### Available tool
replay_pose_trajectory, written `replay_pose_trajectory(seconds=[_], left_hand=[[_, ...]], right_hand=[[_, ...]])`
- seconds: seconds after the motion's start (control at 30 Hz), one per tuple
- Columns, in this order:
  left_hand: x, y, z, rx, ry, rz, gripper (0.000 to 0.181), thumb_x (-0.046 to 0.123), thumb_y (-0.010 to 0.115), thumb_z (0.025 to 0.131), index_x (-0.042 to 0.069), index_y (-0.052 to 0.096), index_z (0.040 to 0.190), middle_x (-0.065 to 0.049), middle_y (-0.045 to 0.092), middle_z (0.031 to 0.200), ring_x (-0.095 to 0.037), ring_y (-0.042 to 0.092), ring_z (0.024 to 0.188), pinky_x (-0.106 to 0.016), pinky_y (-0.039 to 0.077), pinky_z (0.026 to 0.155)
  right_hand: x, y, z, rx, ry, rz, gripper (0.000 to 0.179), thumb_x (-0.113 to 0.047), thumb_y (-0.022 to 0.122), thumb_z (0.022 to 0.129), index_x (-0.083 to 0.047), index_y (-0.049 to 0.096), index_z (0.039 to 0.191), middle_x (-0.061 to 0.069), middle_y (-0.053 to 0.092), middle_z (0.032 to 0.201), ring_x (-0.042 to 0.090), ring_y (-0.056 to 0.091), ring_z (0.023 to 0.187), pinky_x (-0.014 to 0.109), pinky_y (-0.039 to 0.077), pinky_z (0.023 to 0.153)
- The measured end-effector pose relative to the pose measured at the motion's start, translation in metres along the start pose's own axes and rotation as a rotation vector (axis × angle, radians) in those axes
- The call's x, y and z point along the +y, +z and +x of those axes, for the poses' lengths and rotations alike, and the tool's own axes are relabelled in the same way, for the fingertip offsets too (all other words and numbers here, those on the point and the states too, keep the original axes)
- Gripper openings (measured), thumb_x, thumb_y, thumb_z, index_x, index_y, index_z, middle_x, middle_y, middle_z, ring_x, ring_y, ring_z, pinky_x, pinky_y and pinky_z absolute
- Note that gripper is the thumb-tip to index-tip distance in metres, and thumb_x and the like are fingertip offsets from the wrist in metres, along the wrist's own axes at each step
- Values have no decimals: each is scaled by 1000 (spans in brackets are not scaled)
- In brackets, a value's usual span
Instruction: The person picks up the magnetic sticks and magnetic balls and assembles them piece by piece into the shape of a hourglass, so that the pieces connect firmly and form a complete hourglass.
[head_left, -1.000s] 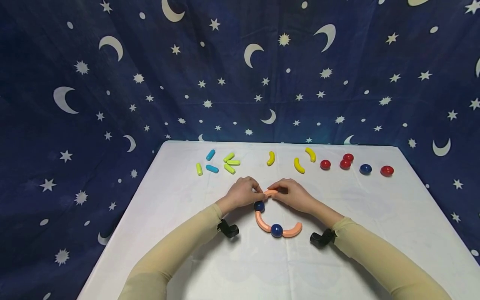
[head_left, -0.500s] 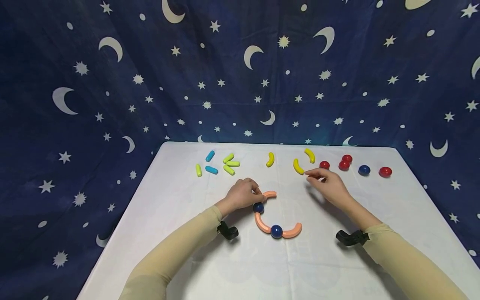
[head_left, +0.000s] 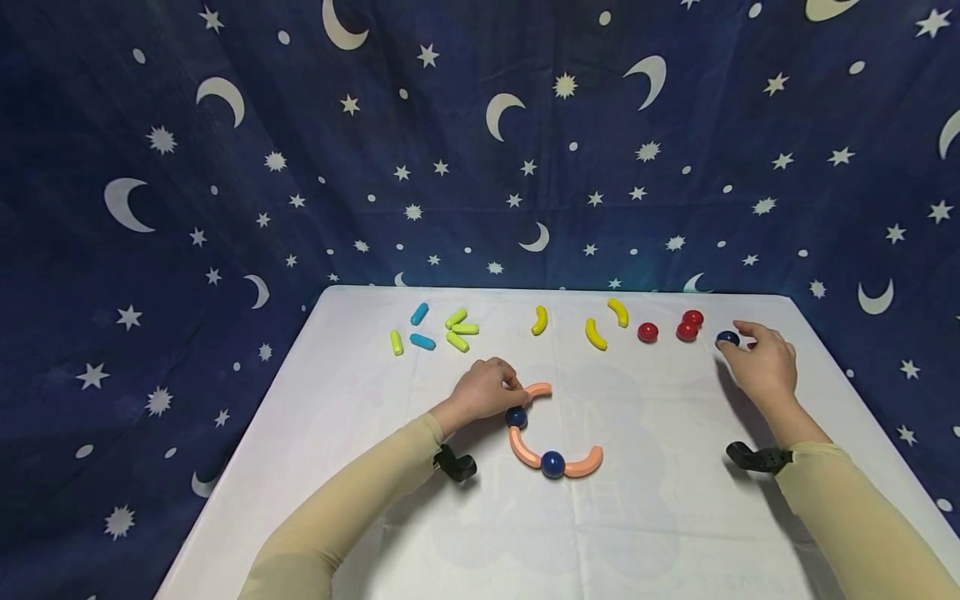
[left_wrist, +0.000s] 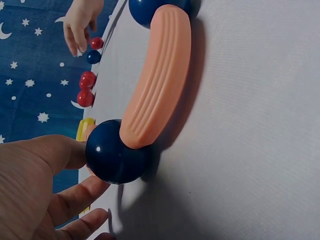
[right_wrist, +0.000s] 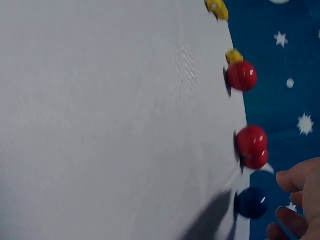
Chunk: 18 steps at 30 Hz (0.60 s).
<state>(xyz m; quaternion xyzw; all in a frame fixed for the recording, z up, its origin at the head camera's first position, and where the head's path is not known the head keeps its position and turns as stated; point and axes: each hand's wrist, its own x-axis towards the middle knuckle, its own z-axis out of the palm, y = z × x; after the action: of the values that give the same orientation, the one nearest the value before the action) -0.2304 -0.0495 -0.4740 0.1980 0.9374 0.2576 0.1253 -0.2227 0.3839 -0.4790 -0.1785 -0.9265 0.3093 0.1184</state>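
Observation:
My left hand (head_left: 487, 388) pinches the near end of a peach curved rod (head_left: 540, 389), right beside a navy ball (head_left: 516, 417). In the left wrist view that ball (left_wrist: 117, 151) hides most of the grip; thumb and fingertips lie close behind it. From it the chain runs on through a ridged, curved peach rod (left_wrist: 162, 75), a second navy ball (head_left: 552, 464) and a last peach rod (head_left: 585, 462). At the back right my right hand (head_left: 763, 362) has thumb and fingers spread around a loose navy ball (head_left: 727, 338). The right wrist view shows a gap between fingers and ball (right_wrist: 251, 202).
Three red balls (head_left: 648, 332) and three yellow curved rods (head_left: 596, 334) lie along the back. Short green rods (head_left: 465, 329) and two blue rods (head_left: 422, 342) are at back left. Another red ball (left_wrist: 96, 43) sits by the right hand. A starry cloth (head_left: 450, 125) hangs behind the table.
The right hand has left the upper peach rod and moved right, past the yellow rods, to the loose navy ball. The left hand stays at the chain.

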Motion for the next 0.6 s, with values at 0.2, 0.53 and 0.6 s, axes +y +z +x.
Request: replay_pose_trajectory(seconds=[0.2, 0.53, 0.6], left_hand=[[0, 0, 0, -3, -14, -5, 23, 43, 75, 90, 22, 74, 81, -2, 65, 122, -24, 55, 107, -36, 48, 88], [-2, 2, 1, -2, -9, -17, 22, 42, 75, 90, 22, 75, 80, -3, 65, 124, -26, 55, 112, -37, 47, 91], [-2, 2, 1, -3, -7, -21, 22, 42, 75, 90, 23, 75, 80, -3, 65, 124, -26, 55, 113, -37, 48, 92]], right_hand=[[6, 1, 7, -64, 95, -47, 62, -24, 55, 103, 6, 35, 154, 35, 39, 150, 57, 33, 135, 66, 30, 105], [12, 8, 16, -115, 56, -152, 61, -17, 52, 101, 8, 32, 154, 39, 39, 146, 61, 40, 129, 70, 37, 103], [13, 9, 18, -116, 54, -163, 60, -16, 52, 102, 7, 32, 154, 39, 40, 146, 61, 41, 129, 70, 37, 102]])
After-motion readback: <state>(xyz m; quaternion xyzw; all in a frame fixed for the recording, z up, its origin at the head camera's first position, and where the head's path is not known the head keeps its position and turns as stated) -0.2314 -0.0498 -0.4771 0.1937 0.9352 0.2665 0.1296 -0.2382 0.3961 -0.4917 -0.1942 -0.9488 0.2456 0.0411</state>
